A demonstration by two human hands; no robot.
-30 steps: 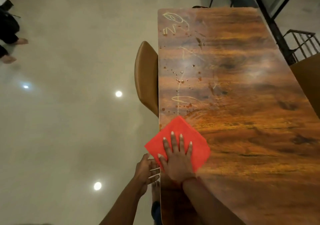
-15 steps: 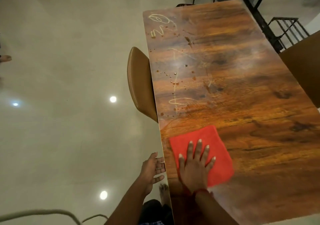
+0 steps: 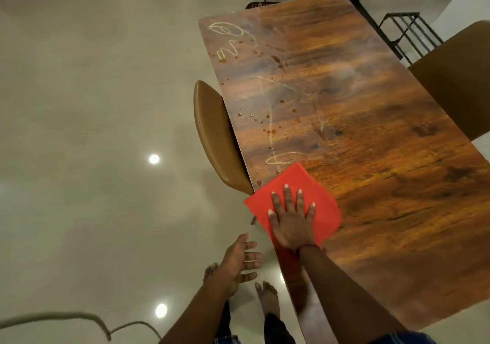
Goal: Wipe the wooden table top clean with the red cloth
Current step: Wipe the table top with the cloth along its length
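The red cloth [image 3: 313, 187] lies flat on the wooden table top [image 3: 384, 158] at its near left edge, one corner hanging over the edge. My right hand [image 3: 293, 219] presses on the cloth with its fingers straight and spread. My left hand [image 3: 238, 261] hangs beside the table edge over the floor, fingers relaxed, holding nothing. Pale squiggly smears [image 3: 230, 38] and dark droplets [image 3: 267, 124] mark the left half of the table beyond the cloth.
A tan chair [image 3: 214, 136] is tucked against the table's left side just beyond the cloth. Another tan chair [image 3: 456, 78] stands at the right side. A black metal rack [image 3: 408, 33] sits at the far right. My bare feet [image 3: 266, 298] stand on the glossy floor.
My right hand has slid the cloth back left toward the table's left edge, so a corner now overhangs it. The view has shifted; my left hand stays beside the edge.
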